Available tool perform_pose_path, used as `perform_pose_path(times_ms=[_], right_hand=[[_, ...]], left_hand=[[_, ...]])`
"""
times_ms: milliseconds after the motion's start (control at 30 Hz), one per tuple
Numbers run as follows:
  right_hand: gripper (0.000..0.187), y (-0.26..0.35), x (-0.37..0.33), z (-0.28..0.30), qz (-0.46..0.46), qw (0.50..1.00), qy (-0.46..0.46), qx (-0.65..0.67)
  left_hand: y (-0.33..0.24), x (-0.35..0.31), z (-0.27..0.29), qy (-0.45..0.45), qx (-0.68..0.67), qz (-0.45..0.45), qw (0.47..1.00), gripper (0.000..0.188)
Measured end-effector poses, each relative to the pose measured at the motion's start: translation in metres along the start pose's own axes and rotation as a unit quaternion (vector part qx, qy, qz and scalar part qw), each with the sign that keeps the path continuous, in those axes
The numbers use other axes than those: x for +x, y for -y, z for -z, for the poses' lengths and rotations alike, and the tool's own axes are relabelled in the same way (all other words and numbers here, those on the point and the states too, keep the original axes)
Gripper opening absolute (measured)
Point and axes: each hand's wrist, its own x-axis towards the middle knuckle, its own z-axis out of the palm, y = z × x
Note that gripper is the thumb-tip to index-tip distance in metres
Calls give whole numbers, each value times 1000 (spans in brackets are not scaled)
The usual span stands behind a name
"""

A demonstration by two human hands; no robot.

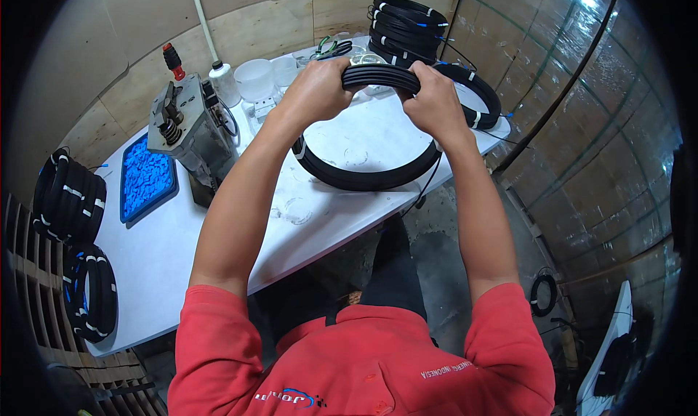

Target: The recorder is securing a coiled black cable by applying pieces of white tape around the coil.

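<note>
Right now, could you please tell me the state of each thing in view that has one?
Held black coil, bound with white bands
Left hand, closed on the coil
Right hand, closed on the coil
Blue tray, filled with small blue pieces
Machine, upright; cannot tell if running
White bottle, upright, capped
Coils at back right, stacked and banded
Coils at table's left end, banded

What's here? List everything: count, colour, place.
Table: 1, white, centre
Held coil: 1, black, centre
Coil stack: uncounted, black, back right
Flat coil: 1, black, beside stack
Coil bundles: 2, black, left
Floor coil: 1, black, right
Tray: 1, blue, table left
Pieces: many, blue, in tray
Machine: 1, grey, beside tray
Bottle: 1, white, behind machine
Tubs: 2, whitish, beside bottle
Clutter: uncounted, mixed, back
Left hand: 1, bare, on held coil
Right hand: 1, bare, on held coil
</note>
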Motion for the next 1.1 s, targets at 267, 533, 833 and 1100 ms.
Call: perform_pose_path(times_ms=[267, 533, 833, 1100], right_hand=[[20, 11, 5, 1, -57, 996, 63, -2], [19, 1, 6, -2, -33, 997, 69, 27], [19, -1, 5, -7, 3, 1000, 19, 0], [27, 6, 21, -7, 74, 994, 58, 52]], left_hand=[[9, 2, 6, 14, -4, -15, 1000, 33], [7, -1, 12, 39, -69, -30, 996, 24], [18, -1, 16, 104, -28, -52, 993, 19], [9, -1, 10, 53, -22, -26, 998, 24]])
